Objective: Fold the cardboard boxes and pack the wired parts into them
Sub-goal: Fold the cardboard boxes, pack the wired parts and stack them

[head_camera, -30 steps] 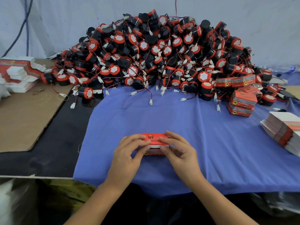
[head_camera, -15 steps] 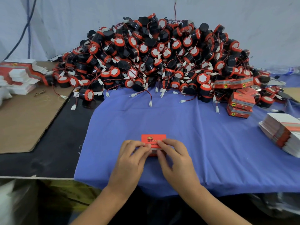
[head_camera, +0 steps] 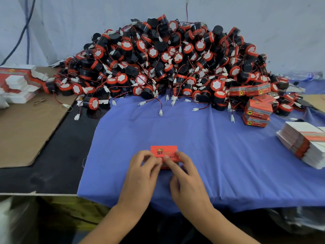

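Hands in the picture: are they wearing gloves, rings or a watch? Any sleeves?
No gloves. The left hand and the right hand are bare, with no ring, watch or bracelet that I can see. The arms are bare too, right to the bottom edge of the picture, so no sleeves show.

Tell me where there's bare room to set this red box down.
Bare patch: the blue cloth between the red box, the stack of flat cartons on the right and the connectors trailing from the pile of wired parts. The brown cardboard sheet on the left is mostly bare near its front. Crowded: the pile and the finished boxes at its right foot.
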Motion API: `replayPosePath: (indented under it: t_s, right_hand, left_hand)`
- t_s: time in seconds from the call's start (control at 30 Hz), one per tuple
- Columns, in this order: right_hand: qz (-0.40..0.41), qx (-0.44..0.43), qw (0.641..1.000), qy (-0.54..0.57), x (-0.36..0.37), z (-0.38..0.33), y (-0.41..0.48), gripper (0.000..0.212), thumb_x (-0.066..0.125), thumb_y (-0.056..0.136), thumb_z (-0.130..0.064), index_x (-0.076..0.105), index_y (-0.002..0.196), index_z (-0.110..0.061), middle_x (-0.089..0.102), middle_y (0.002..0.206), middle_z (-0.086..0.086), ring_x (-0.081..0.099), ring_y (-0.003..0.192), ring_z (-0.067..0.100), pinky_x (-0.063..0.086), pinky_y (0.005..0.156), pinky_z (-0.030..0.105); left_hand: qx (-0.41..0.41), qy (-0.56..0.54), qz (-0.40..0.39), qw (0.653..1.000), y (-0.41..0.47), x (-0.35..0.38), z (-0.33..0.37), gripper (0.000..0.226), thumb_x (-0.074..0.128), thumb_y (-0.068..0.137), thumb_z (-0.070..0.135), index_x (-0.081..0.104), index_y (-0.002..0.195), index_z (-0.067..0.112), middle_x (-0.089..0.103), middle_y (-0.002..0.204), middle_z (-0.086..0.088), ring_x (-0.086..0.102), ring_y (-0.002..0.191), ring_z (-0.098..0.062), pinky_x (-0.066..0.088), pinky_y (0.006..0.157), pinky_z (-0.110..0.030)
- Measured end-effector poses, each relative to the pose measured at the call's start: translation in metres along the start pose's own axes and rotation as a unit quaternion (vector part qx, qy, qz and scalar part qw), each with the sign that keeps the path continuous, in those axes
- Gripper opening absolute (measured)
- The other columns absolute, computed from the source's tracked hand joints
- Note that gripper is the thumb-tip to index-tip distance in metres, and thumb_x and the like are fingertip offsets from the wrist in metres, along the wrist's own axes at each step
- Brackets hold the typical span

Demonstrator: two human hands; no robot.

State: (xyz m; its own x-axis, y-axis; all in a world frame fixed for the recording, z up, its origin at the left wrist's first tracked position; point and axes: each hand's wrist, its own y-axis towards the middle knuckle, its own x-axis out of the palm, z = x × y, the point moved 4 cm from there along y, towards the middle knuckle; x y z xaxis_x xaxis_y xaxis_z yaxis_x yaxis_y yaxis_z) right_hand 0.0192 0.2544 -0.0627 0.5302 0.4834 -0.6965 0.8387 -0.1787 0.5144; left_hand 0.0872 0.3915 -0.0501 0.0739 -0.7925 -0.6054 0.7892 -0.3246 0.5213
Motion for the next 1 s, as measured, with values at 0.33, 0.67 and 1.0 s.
replayPosePath:
  t_s: [0.33, 0.67, 1.0]
  right_hand:
    - [0.066, 0.270, 0.914, 0.295, -0.018, 0.025, 0.012, 0.054, 0.054, 0.084, 0.015, 0.063, 0.122, -0.022, 0.068, 0.124, -0.003, 0.065, 0.114, 0.000, 0.051, 0.105, 0.026]
    - [0.201, 0.287, 0.898, 0.266, -0.118, 0.103, 0.061, 0.058, 0.054, 0.086, 0.012, 0.061, 0.136, -0.017, 0.060, 0.133, 0.006, 0.057, 0.125, 0.012, 0.051, 0.095, 0.018]
    - [0.261, 0.299, 0.896, 0.198, -0.199, 0.203, 0.133, 0.043, 0.058, 0.079, 0.001, 0.070, 0.104, -0.033, 0.075, 0.096, -0.002, 0.070, 0.093, 0.023, 0.059, 0.081, 0.052]
  left_hand:
    - [-0.242, -0.257, 0.033, 0.935, 0.016, 0.031, 0.008, 0.023, 0.081, 0.086, 0.012, 0.068, 0.103, 0.021, 0.075, 0.102, 0.007, 0.068, 0.091, 0.010, 0.048, 0.077, -0.005]
    - [-0.101, -0.303, -0.110, 0.941, 0.098, 0.113, 0.110, 0.048, 0.064, 0.096, 0.001, 0.060, 0.141, 0.016, 0.062, 0.122, 0.004, 0.059, 0.101, 0.019, 0.043, 0.083, 0.000]
    - [-0.045, -0.344, -0.241, 0.906, 0.202, 0.223, 0.196, 0.053, 0.058, 0.091, -0.006, 0.060, 0.140, 0.016, 0.066, 0.124, 0.015, 0.059, 0.122, -0.004, 0.048, 0.099, -0.014]
